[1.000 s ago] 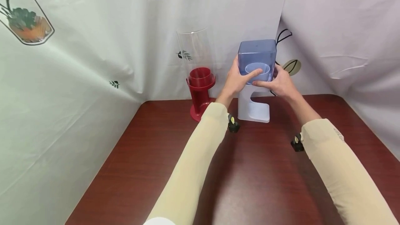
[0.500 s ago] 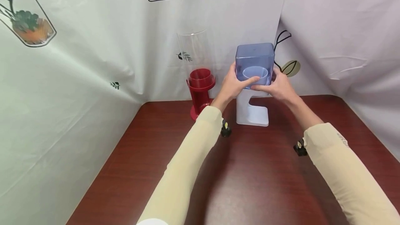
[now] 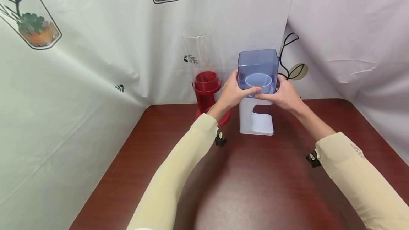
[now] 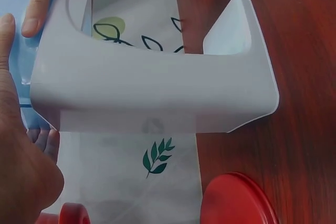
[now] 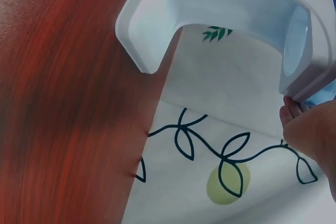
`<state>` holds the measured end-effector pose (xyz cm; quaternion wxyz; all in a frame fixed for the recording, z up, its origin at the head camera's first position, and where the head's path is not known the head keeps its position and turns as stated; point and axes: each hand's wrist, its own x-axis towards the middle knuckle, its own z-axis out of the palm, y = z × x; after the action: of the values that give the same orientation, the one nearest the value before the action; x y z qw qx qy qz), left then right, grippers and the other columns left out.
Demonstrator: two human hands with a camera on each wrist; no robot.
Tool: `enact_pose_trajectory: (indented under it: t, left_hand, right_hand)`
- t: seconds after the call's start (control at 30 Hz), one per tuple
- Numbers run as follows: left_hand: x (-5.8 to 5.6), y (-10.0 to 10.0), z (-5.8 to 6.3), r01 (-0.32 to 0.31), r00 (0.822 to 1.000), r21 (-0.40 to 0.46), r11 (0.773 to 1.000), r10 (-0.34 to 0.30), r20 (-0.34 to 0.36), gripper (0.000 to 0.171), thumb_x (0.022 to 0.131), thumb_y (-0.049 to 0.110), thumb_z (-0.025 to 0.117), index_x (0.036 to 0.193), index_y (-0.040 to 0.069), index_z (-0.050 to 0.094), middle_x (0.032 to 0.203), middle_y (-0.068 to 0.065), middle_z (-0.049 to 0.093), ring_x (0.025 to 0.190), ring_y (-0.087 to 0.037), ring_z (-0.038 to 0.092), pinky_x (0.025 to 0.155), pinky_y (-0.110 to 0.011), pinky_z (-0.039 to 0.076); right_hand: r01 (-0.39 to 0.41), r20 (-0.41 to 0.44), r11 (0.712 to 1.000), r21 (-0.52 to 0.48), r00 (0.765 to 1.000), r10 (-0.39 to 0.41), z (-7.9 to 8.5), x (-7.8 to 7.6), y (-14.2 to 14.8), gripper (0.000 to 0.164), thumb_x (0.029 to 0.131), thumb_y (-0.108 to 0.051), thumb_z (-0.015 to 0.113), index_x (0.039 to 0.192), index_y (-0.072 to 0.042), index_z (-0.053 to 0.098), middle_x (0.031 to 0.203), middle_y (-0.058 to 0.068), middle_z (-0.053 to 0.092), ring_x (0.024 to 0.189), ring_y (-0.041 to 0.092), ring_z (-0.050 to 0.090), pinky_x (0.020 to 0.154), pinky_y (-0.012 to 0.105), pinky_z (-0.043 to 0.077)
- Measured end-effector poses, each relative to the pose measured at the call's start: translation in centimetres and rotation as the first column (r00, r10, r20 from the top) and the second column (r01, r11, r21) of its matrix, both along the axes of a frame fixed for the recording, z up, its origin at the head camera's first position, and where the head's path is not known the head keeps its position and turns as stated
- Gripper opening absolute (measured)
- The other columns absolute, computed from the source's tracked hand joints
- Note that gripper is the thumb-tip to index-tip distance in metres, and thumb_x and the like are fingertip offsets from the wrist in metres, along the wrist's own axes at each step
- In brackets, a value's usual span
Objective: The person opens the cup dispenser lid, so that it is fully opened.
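Note:
A see-through blue square container with a round cup shape inside sits on top of a white C-shaped stand. My left hand grips the container's left side, its thumb across the front. From the other side my right hand holds it, and the two thumbs nearly meet at the lower front. The left wrist view has the white stand running from the blue part to its foot. In the right wrist view my right hand is at the stand's upper end. I cannot tell whether the foot touches the table.
To the left of the white stand is a red stand bearing a tall clear cylinder; my left forearm passes close in front of it. Behind the dark red table hangs a white printed cloth.
Both hands have brought the blue container and the white stand slightly left and closer to me. My hold looks the same. The red stand stays put while the head view shifts a little.

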<state>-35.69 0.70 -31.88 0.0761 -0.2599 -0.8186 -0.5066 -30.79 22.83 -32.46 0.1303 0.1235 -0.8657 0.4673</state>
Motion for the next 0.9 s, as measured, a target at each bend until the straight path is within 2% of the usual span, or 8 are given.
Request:
enact_pose_trajectory:
  t: [0.23, 0.43, 0.7, 0.9]
  left_hand:
    - [1.2, -1.0, 0.0, -0.04, 0.998, -0.079, 0.996, 0.036, -0.054, 0.096, 0.082, 0.06, 0.085, 0.157, 0.021, 0.039, 0.139, 0.002, 0.053, 0.121, -0.01, 0.053, 0.099, -0.034, 0.053]
    - [2.1, -1.7, 0.1, -0.061, 0.996, -0.122, 0.991, 0.053, -0.067, 0.099, 0.082, 0.061, 0.084, 0.158, 0.019, 0.038, 0.14, 0.001, 0.053, 0.122, -0.011, 0.053, 0.099, -0.035, 0.054]
    - [3.4, -3.0, 0.0, -0.047, 0.997, -0.11, 0.993, 0.041, -0.057, 0.099, 0.081, 0.061, 0.085, 0.158, 0.021, 0.037, 0.139, 0.003, 0.054, 0.122, -0.01, 0.055, 0.099, -0.036, 0.056]
    - [4.4, -4.0, -0.5, -0.064, 0.995, -0.106, 0.992, 0.055, -0.082, 0.1, 0.08, 0.06, 0.086, 0.157, 0.019, 0.037, 0.138, 0.004, 0.054, 0.121, -0.01, 0.055, 0.099, -0.036, 0.056]
  right_hand:
    - [0.0, 0.006, 1.0, 0.027, 1.0, 0.0, 0.2, 1.0, -0.5, 0.089, 0.083, -0.042, 0.092, 0.147, -0.002, 0.045, 0.127, 0.019, 0.066, 0.113, 0.032, 0.061, 0.085, 0.033, 0.049]
    - [-0.023, 0.008, 1.0, 0.02, 1.0, 0.022, 0.1, 1.6, -1.0, 0.089, 0.083, -0.04, 0.092, 0.151, -0.006, 0.045, 0.13, 0.018, 0.065, 0.116, 0.032, 0.06, 0.09, 0.041, 0.049]
    - [-0.037, 0.004, 0.999, 0.008, 0.999, 0.037, -0.1, 2.4, -1.8, 0.091, 0.081, -0.038, 0.094, 0.151, -0.008, 0.044, 0.133, 0.016, 0.064, 0.12, 0.033, 0.059, 0.096, 0.049, 0.047]
    - [-0.067, 0.013, 0.998, 0.02, 0.998, 0.067, -0.1, 3.2, -2.6, 0.094, 0.081, -0.036, 0.094, 0.154, -0.008, 0.042, 0.135, 0.016, 0.062, 0.124, 0.034, 0.058, 0.1, 0.052, 0.047]
